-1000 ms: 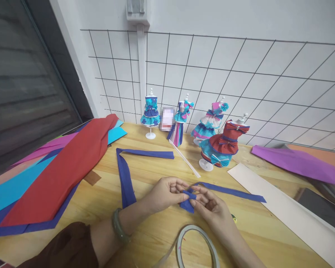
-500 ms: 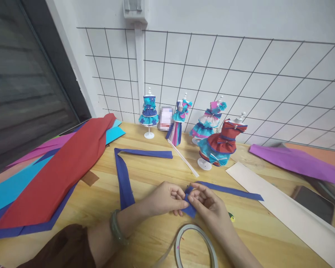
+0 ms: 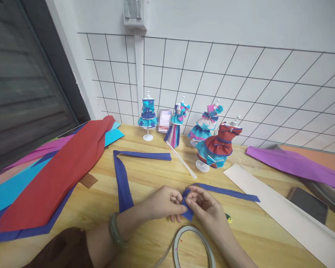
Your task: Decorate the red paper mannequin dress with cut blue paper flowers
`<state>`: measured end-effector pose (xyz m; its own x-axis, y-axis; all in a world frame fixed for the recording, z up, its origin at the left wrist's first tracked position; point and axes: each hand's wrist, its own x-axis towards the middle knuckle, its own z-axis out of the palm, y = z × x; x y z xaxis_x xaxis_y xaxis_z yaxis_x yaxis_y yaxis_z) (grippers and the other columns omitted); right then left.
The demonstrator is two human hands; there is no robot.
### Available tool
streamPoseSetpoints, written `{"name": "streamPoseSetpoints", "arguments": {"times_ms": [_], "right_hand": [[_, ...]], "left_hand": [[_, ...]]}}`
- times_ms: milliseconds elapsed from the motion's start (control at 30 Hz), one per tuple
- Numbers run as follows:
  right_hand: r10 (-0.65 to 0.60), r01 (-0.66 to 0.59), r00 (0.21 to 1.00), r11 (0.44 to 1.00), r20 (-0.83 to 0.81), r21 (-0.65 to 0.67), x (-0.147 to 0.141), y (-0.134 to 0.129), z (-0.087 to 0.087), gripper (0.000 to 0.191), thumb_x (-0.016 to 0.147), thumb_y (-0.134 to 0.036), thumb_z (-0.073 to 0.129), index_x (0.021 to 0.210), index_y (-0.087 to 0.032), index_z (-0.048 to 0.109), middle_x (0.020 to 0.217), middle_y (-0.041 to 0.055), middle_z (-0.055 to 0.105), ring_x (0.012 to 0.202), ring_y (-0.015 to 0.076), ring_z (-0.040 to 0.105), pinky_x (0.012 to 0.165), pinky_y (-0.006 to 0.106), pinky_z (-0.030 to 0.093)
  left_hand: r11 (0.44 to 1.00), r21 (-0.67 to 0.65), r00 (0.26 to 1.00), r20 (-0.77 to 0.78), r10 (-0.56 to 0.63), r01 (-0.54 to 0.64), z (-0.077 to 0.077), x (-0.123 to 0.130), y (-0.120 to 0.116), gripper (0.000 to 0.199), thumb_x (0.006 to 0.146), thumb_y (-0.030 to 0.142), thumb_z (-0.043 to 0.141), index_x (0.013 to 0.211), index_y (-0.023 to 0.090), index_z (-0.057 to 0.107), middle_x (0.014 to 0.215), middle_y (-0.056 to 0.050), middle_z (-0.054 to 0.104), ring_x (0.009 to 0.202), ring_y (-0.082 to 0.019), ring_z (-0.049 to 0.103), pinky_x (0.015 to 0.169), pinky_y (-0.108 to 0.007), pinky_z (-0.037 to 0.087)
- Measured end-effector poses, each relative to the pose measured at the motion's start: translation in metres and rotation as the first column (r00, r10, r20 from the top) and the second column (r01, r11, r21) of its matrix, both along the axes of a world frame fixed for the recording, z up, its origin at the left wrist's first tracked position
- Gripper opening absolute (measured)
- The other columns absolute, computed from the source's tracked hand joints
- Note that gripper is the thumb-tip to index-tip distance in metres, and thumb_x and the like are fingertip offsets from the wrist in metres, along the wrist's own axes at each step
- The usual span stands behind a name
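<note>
A small piece of dark blue crepe paper (image 3: 188, 213) is pinched between my two hands, above the middle front of the table. My left hand (image 3: 167, 203) grips its left side with thumb and fingers. On its right side, the thumb and fingertips of my right hand (image 3: 206, 204) close on it, and part of the piece is hidden behind them. A long blue paper strip (image 3: 231, 192) lies just beyond my right hand. Another folded blue strip (image 3: 123, 182) runs out from beside my left forearm. Below my hands lies a roll of double-sided tape (image 3: 177, 242) with its end pulled out leftward.
Several small dress forms in paper dresses, one in a red dress (image 3: 225, 138), stand at the back. Red paper (image 3: 58, 175) tops a colourful stack on the left. A white paper strip (image 3: 268, 201), a dark phone (image 3: 308, 204) and purple paper (image 3: 290, 163) lie to the right.
Both hands keep hold of the small blue paper, with their fingers shifted only slightly. The whole view has moved a little.
</note>
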<state>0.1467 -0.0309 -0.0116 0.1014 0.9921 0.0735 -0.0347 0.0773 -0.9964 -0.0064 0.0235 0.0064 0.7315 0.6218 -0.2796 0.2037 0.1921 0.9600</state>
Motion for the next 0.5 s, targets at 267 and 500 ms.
{"name": "streamPoseSetpoints", "arguments": {"times_ms": [267, 500], "right_hand": [[-0.027, 0.025, 0.998, 0.999, -0.053, -0.033, 0.005, 0.000, 0.003, 0.035, 0.069, -0.036, 0.071, 0.096, -0.018, 0.059, 0.072, 0.0030, 0.063, 0.067, 0.0155, 0.058, 0.063, 0.028, 0.046], [-0.028, 0.026, 0.999, 0.997, -0.024, -0.073, 0.006, -0.001, 0.012, 0.036, 0.072, -0.043, 0.065, 0.096, -0.017, 0.059, 0.076, 0.0032, 0.063, 0.070, 0.0157, 0.058, 0.067, 0.029, 0.045]], "left_hand": [[0.999, 0.007, 0.999, 0.015, -0.052, 0.052, -0.002, -0.003, 0.002, 0.032, 0.066, 0.043, 0.063, 0.066, 0.013, 0.053, 0.053, 0.000, 0.059, 0.043, -0.009, 0.053, 0.046, -0.021, 0.042], [0.997, -0.027, 0.997, 0.042, -0.067, 0.068, 0.003, -0.005, 0.004, 0.032, 0.067, 0.042, 0.064, 0.069, 0.012, 0.057, 0.054, -0.001, 0.060, 0.044, -0.008, 0.053, 0.043, -0.018, 0.040]]}}
